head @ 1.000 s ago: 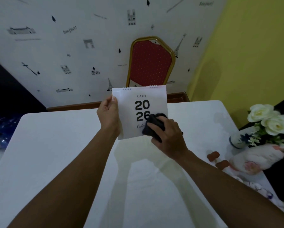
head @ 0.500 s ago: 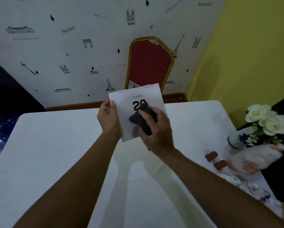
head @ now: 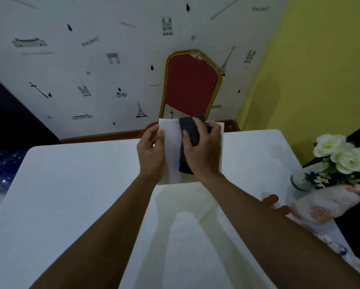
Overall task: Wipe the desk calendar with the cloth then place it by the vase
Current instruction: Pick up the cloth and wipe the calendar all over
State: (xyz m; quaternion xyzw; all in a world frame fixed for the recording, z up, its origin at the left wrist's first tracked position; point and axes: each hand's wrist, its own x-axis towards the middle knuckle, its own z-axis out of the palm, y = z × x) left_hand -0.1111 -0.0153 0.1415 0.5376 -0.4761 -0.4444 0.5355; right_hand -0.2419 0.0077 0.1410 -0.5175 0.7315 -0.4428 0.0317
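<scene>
White card desk calendar (head: 170, 151) held upright above the white counter (head: 75, 184), pinched at its left edge by the left hand (head: 152, 151), thumb in front, fingers behind. Right hand (head: 204, 151) closed on a dark soft cloth (head: 189, 132), pressed flat against the top of the face near the binding. Probably light, thin, apt to flex under pressure; best gripped along an edge. Blue-and-white ceramic vase (head: 300, 181) with white flowers well apart, right.

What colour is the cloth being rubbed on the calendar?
Dark grey, nearly black cloth, seen in the head view.
</scene>
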